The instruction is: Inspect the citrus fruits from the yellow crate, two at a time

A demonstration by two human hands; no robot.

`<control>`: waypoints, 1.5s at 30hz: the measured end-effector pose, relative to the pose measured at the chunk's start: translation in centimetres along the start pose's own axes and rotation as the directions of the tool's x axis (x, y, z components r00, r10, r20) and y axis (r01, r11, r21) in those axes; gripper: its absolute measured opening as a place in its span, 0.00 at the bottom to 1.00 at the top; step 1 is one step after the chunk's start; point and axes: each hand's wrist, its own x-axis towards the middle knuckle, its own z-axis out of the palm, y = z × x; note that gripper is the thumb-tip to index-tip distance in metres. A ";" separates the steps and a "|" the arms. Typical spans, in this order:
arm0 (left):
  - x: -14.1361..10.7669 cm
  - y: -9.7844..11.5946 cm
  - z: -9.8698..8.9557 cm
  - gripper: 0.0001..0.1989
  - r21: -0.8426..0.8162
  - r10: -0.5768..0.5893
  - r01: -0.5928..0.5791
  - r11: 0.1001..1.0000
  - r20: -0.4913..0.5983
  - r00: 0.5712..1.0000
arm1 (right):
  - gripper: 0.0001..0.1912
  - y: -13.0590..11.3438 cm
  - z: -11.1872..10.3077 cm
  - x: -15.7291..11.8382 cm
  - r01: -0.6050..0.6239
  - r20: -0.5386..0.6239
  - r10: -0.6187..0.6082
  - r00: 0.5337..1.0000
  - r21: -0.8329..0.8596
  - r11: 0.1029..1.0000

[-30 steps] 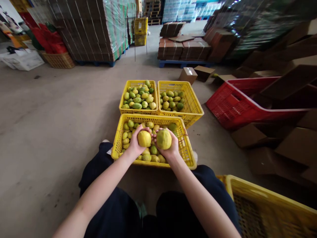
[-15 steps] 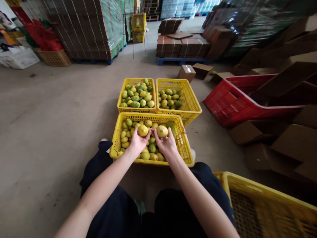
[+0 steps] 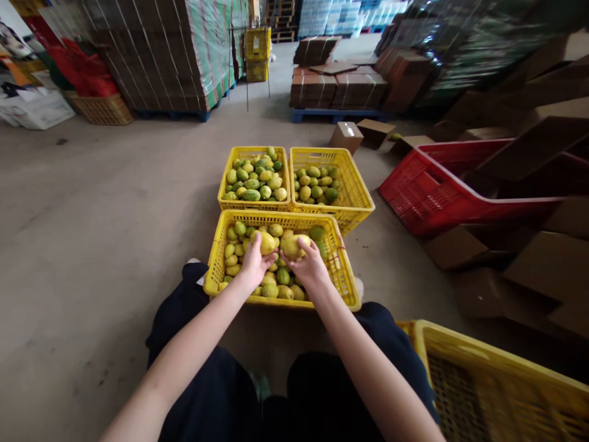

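Observation:
Over the near yellow crate (image 3: 348,288), my left hand (image 3: 256,261) is closed around a yellow lemon (image 3: 267,244). Its thumb lies along the fruit's near side. My right hand (image 3: 310,264) grips a second, larger lemon (image 3: 294,247), thumb on top and fingers beneath. The two hands are close together, and the lemons are a small gap apart. Below them the crate holds many yellow and green lemons (image 3: 284,276), partly hidden by my hands.
Behind stand a full yellow crate (image 3: 223,199) of lemons and a partly filled one (image 3: 361,184). A red crate (image 3: 409,196) and cardboard boxes (image 3: 460,245) are on the right. Another yellow crate (image 3: 497,351) is at the lower right. Strapped cardboard (image 3: 359,86) lies on a pallet behind.
Both lemons have turned in my hands, their pointed ends no longer facing me. My thumbs have shifted onto the fruit. The crates stay in place.

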 end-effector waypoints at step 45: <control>-1.5 3.8 -0.5 0.21 0.016 -0.043 0.041 0.999 0.246 0.968 | 0.24 -3.6 0.3 -2.0 0.041 0.438 0.119 0.891 -0.338 0.940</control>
